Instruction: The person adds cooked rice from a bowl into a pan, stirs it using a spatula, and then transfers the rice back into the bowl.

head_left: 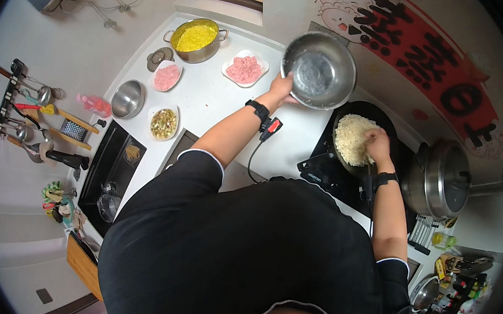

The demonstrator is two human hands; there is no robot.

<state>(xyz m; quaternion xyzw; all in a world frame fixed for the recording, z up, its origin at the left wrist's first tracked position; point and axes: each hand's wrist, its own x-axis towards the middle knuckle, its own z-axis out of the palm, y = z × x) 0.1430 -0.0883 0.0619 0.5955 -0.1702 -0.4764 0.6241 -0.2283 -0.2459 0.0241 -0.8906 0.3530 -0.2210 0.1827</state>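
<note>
My left hand grips the rim of a metal bowl, tilted so that its inside faces me; only a little residue shows in it. At the right, my right hand is over a pile of pale cooked rice in a dark wok on the black cooktop. Its fingertips touch the rice and are partly hidden, and the hand is slightly blurred. A black cable hangs near each wrist strap. Between the arms, a black device with a red part lies on the white counter.
A steel pot of yellow grains, two dishes of pink minced meat, a dish of chopped pieces and an empty steel bowl stand left. The black sink is lower left. A large lidded steel pot stands right of the wok.
</note>
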